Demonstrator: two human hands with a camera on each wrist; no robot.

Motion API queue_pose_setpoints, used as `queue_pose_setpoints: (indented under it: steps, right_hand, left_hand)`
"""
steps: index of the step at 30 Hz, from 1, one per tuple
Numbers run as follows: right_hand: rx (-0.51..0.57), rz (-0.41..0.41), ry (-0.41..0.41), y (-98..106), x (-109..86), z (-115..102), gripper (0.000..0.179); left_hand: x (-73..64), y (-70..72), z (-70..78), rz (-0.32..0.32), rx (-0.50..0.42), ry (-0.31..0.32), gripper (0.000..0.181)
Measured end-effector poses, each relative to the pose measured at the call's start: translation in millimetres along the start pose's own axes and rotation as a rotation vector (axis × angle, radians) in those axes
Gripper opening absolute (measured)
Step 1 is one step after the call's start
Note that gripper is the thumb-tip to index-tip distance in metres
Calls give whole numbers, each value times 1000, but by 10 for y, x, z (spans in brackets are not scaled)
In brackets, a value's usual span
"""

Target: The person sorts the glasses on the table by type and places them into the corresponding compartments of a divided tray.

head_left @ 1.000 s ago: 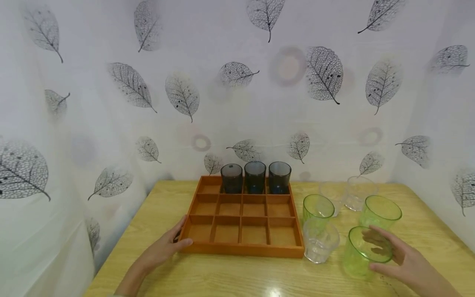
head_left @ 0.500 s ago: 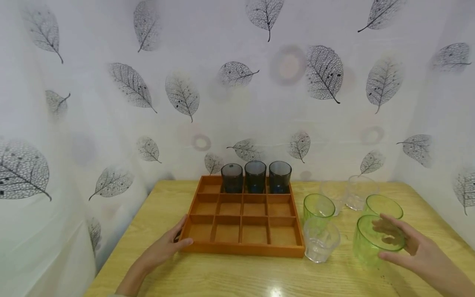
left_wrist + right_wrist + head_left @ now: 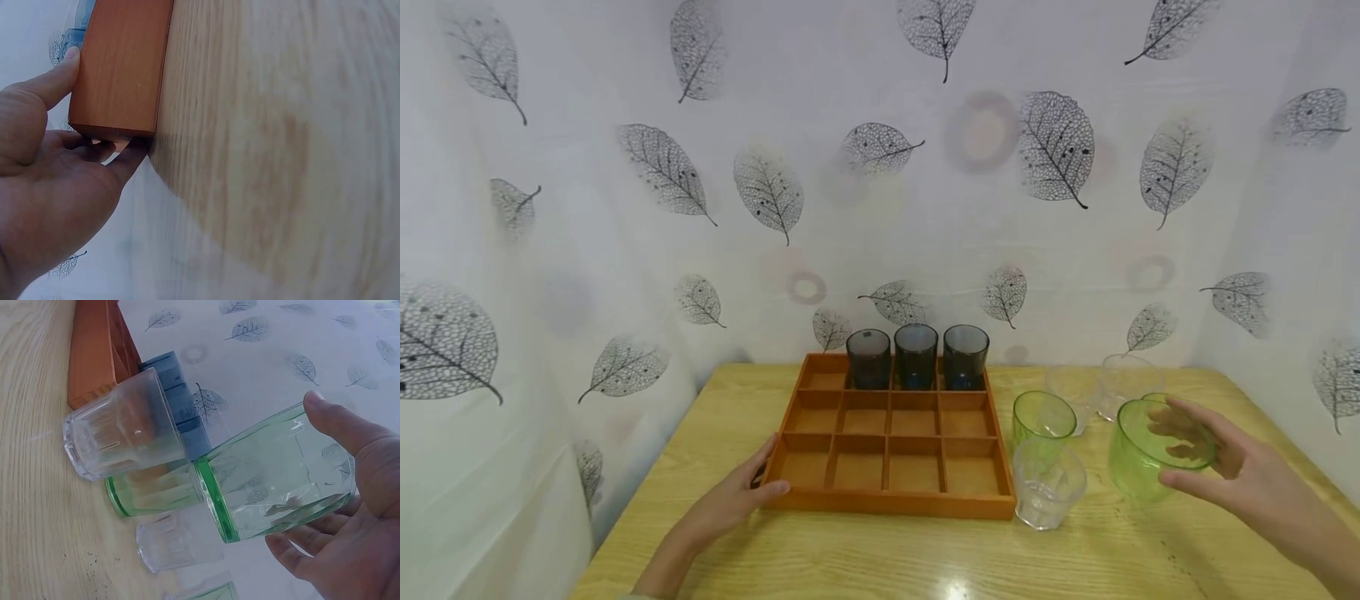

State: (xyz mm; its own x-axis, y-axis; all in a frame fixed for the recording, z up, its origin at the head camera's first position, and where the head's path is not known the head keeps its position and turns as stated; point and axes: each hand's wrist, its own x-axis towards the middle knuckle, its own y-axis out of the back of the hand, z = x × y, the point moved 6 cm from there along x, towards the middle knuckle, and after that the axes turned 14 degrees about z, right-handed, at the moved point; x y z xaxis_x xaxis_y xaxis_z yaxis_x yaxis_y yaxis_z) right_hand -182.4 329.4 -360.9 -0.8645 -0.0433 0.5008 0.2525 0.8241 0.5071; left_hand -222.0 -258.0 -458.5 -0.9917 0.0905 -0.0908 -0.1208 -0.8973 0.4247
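My right hand [image 3: 1255,479] grips a clear green glass [image 3: 1138,467] near its rim, thumb on the near side and fingers round the far side. In the right wrist view the green glass [image 3: 275,481] shows a thick green base that stands clear of the tabletop. My left hand [image 3: 722,504] holds the front left corner of a brown wooden compartment tray [image 3: 887,505], its thumb on the rim and fingers against the outer side. Three dark blue-grey glasses, one of them a middle glass [image 3: 915,358], stand in the tray's back row; the back left compartment holds none.
Right of the tray stand another green glass [image 3: 1043,417] and a clear glass [image 3: 1048,492] in front of it. Farther back are two more clear glasses, one a rear glass [image 3: 1127,387]. A further green glass is mostly hidden behind the held one. A leaf-print curtain [image 3: 880,208] closes the back.
The right hand has carried the green glass from the front of the table toward the back and slightly right, so it now overlaps the green glass behind. The left hand stays on the tray.
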Motion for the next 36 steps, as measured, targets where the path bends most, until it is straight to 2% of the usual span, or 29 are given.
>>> queue_pose_setpoints:
  steps: [13,19,29,36]
  right_hand:
    - [-53,-25,-78,-145,362,-191,84]
    - [-17,-38,-73,-253,489,-257,82]
    - [46,-71,-78,-540,684,-398,83]
    - [31,-117,-100,-782,784,-502,85]
  left_hand:
    - [-5,1,11,-11,-13,26,86]
    - [-16,-6,25,-13,-11,23,85]
    - [-25,-4,17,-12,-25,15,86]
    - [-12,-11,16,-21,-20,19,85]
